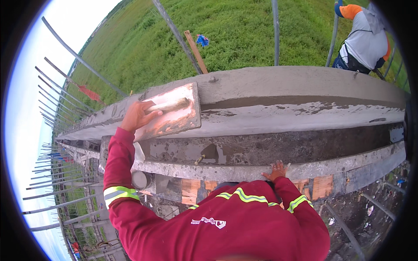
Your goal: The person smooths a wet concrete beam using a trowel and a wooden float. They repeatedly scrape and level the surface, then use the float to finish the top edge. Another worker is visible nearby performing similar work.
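My left hand (138, 116) is closed round the handle of a plastering float (180, 119). The flat, rectangular plate is smeared with pale mortar and lies against the far wall's inner side and top, at the left. That far wall (278, 82) has a grey, smooth-looking top, and its inner face is pale with darker wet patches. Below it runs a wet, dark channel (270, 145) with shallow puddles. My right hand (277, 171) lies with spread fingers on the near concrete ledge (230, 171), holding nothing.
A small yellowish piece (200, 159) lies at the channel's near side. A round pale container (141, 179) stands below the ledge at left. Metal poles (276, 32) rise beyond the wall, before grass. Another person (365, 41) in white and orange is at the upper right.
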